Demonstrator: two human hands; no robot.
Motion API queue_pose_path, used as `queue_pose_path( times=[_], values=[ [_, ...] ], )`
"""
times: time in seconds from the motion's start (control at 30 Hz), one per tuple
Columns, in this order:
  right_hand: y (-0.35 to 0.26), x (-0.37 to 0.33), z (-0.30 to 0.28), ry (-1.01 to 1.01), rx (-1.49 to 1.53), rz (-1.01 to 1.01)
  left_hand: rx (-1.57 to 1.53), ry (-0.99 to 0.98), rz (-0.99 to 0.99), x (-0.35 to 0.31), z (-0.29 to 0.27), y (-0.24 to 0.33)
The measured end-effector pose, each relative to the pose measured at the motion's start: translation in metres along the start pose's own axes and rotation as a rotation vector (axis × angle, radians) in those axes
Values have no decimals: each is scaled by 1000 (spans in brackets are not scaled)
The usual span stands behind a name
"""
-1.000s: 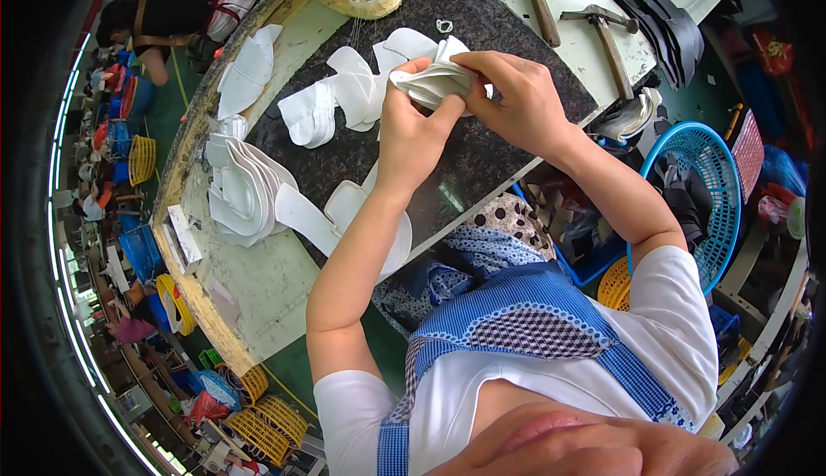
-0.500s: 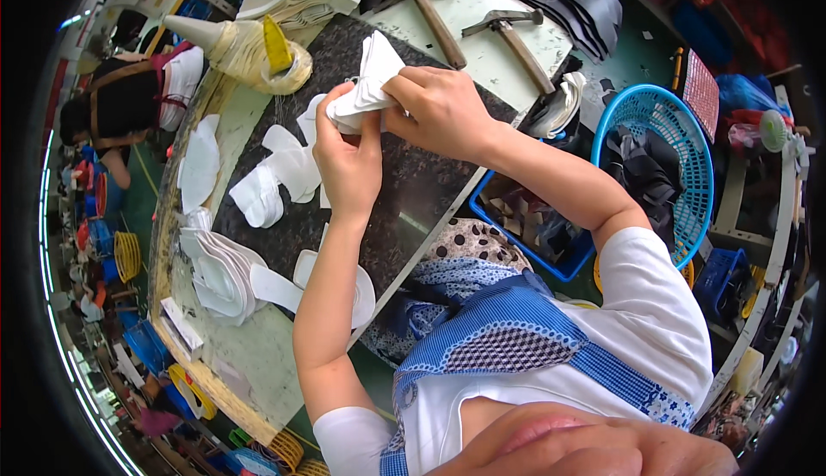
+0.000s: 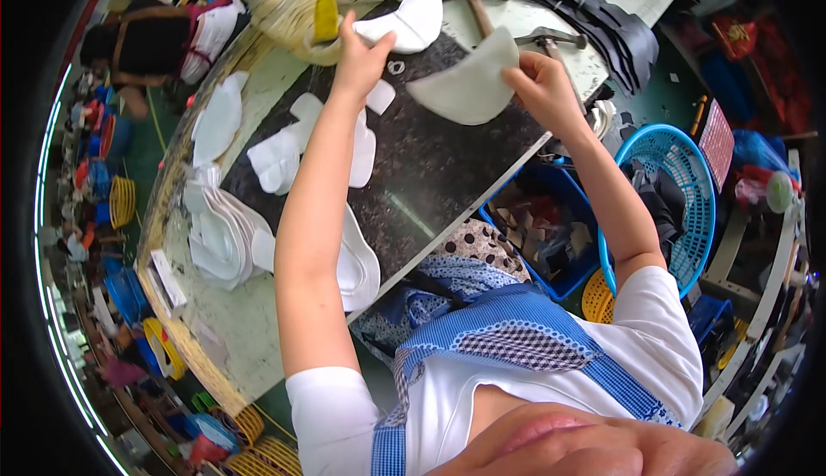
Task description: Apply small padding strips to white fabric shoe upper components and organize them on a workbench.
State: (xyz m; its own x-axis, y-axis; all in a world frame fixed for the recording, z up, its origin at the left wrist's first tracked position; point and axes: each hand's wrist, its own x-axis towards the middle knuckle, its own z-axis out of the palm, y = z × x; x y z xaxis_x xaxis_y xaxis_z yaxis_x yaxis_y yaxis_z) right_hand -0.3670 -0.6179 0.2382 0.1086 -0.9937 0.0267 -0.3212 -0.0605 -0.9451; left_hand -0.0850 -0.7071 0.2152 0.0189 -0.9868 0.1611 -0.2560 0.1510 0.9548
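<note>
My left hand [image 3: 361, 61] is closed on a bundle of curved white pieces [image 3: 420, 21] at the far side of the dark stone slab [image 3: 413, 162]. Between the thumb and fingers of my right hand [image 3: 544, 89] hangs a single half-moon white piece [image 3: 467, 82], held by its right corner above the slab. A small white ring [image 3: 396, 67] lies near my left thumb. Left of my forearm, more white pieces [image 3: 277, 159] lie on the slab, partly hidden by my arm. Stacked white sole-shaped pieces [image 3: 225, 235] lie nearer on the table.
A wrapped cone of thread [image 3: 292, 13] with a yellow piece stands at the far left. Two hammers [image 3: 477, 13] and stacked black strips [image 3: 594, 24] lie at the back. Right of the table are a blue basket [image 3: 707, 218] with black scraps and a dark blue bin [image 3: 559, 285].
My hands were together on the white bundle and have moved apart. My right hand has drawn one half-moon piece away to the right; my left keeps the rest, now farther away.
</note>
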Motion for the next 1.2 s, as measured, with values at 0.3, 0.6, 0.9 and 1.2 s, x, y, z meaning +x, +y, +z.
queue_pose_path(
  times=[0.3,0.6,0.9,1.2],
  values=[
    [-37,-17,26,141,-293,-415,410,59,188,-213,-109,104],
    [-100,30,246,-281,-278,-1197,926,-327,149,-350,-81,56],
    [-89,33,260,-554,-280,-685,615,-29,233,-352,-68,48],
    [-107,-47,210,-337,-358,-1409,-1132,275,-156,-284,-108,65]
  ],
)
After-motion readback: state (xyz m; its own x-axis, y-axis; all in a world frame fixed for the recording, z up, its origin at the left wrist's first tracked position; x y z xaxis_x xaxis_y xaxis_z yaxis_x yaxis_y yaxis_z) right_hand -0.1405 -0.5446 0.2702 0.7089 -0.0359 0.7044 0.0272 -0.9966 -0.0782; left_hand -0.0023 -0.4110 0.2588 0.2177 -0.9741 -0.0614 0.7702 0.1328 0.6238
